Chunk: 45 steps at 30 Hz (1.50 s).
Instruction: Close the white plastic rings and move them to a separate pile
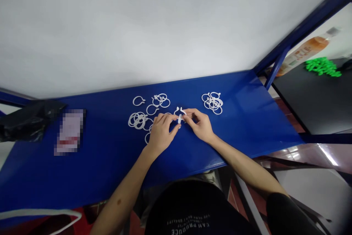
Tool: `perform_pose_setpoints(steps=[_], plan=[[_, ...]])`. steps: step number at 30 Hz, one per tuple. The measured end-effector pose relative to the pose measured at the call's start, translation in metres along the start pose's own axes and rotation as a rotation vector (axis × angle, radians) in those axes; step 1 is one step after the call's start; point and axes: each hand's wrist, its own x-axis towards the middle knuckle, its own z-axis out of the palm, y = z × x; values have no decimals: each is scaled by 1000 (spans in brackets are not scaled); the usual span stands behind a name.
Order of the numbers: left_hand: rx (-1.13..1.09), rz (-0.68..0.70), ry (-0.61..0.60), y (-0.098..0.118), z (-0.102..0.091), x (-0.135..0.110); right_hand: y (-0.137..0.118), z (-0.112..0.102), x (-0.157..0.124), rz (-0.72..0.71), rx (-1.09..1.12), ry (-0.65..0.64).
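Observation:
My left hand (161,132) and my right hand (200,124) meet over the middle of the blue table (110,161). Both pinch one white plastic ring clip (180,114) between their fingertips. Loose white rings (150,112) lie scattered just beyond and to the left of my left hand, some partly hidden under it. A small heap of white rings (212,102) rests beyond my right hand, apart from it.
A black bag (27,121) sits at the table's left end, with a blurred-out flat object (70,131) beside it. To the right stands a dark table (316,99) with green pieces (322,66) and a bottle (305,51). A white wall rises behind.

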Motion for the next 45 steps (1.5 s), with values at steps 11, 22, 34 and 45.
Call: perform_pose_setpoints(steps=[11,22,34,45], plan=[[175,74,108,-5,5,-1,2,-9,5,-30,-233,-27],[10,14,135,-1,-1,2,1,-8,2,101,75,-87],[-290,-178,168,-3,-10,6,0,-3,-5,62,255,-270],[-177,-42,176,1,-5,5,-5,-14,-3,-282,-131,-286]])
